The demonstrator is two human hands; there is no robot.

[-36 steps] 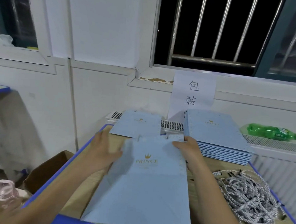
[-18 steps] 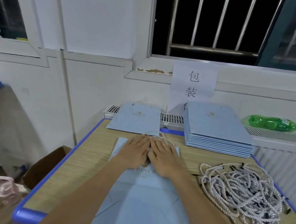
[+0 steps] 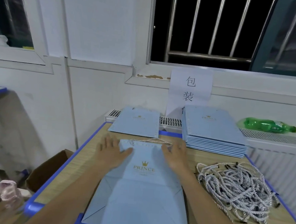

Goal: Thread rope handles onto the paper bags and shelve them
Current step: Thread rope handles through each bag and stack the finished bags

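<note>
Between my two hands the paper bag (image 3: 142,178) lies flat on the table (image 3: 65,174), its long axis running from my chest toward the wall, mouth at the far end. My left hand (image 3: 110,151) and right hand (image 3: 175,154) press its upper corners with fingers straight, gripping nothing. One rope handle (image 3: 150,140) loops beyond the top edge, between them. I judge shelving means sliding it forward-left onto the finished bag (image 3: 136,122); my left hand is nearer.
</note>
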